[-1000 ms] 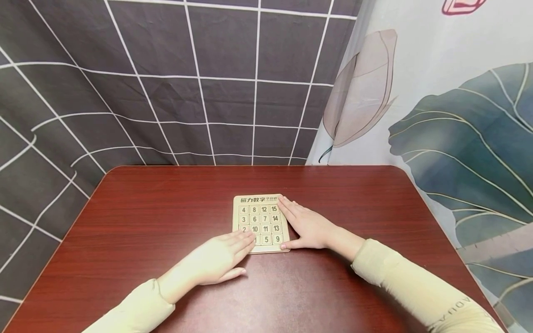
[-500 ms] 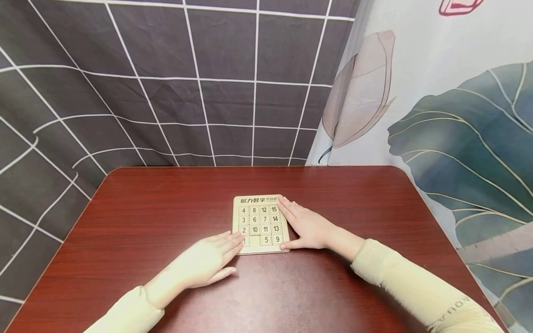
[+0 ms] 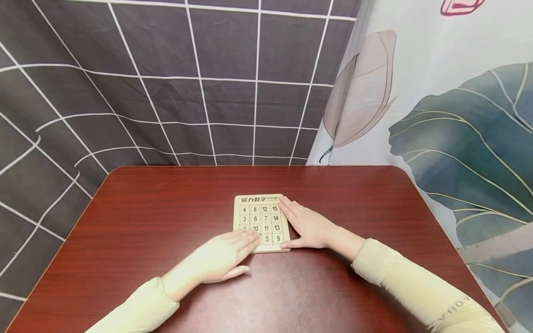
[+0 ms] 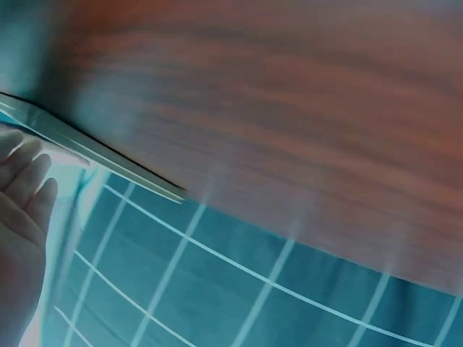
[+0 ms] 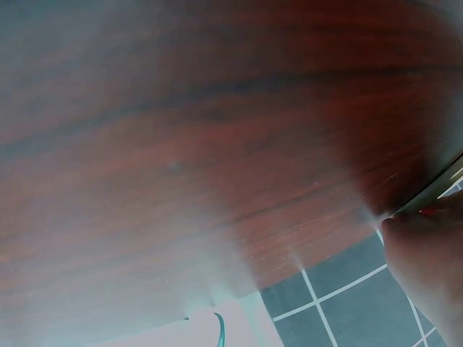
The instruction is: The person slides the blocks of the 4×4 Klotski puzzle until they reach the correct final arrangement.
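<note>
A pale number slide puzzle (image 3: 260, 199) with numbered square tiles lies flat on the table. Over its lower-left corner stretches my left hand (image 3: 222, 254), fingers straight and fingertips on the bottom row, hiding the tiles at that corner; the thumb is off the board. My right hand (image 3: 310, 226) rests against the puzzle's right side, straight fingers near the top corner and thumb at the bottom corner. In the left wrist view, the puzzle's thin edge (image 4: 108, 157) shows beside the left fingers (image 4: 25, 173). In the right wrist view, part of the right hand (image 5: 427, 253) touches the puzzle's side.
The reddish-brown wooden table (image 3: 158, 199) has rounded far corners. Behind it hangs a dark curtain (image 3: 225, 101) with a white grid, and at the right a pale curtain (image 3: 416, 69) printed with leaves.
My left hand first drew back to the left, uncovering a gap in the bottom row and the tile left of it, then moved right over them again. The right hand stayed put.
</note>
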Motion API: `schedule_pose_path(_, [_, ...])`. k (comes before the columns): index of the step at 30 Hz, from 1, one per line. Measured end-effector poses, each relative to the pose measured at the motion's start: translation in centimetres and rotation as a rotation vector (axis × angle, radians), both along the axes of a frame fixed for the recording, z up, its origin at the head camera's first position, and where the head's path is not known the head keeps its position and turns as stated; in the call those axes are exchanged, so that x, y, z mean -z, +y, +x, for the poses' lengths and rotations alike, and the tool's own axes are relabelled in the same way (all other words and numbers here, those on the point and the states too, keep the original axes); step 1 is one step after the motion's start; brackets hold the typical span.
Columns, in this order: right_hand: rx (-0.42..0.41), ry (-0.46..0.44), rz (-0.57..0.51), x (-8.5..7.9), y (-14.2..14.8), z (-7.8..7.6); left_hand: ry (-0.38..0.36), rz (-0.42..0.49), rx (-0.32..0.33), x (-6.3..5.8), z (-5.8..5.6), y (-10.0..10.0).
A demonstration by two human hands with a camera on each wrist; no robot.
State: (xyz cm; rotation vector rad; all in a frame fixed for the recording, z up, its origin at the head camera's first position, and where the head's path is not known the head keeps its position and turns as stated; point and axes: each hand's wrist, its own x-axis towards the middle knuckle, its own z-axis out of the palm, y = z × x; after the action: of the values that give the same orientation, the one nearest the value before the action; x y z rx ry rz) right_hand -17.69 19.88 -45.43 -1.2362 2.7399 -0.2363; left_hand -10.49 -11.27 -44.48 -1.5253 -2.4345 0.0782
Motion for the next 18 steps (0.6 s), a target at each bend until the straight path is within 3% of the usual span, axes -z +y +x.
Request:
schedule_pose_path(8, [0.009, -0.007, 0.008, 0.3, -0.1, -0.1, -0.018, -0.037, -0.004, 0.0, -0.4, 2.0])
schedule_pose_path(18, [0.008, -0.006, 0.002, 0.2, 0.0, -0.1, -0.014, -0.030, -0.024, 0.5, -0.3, 0.7])
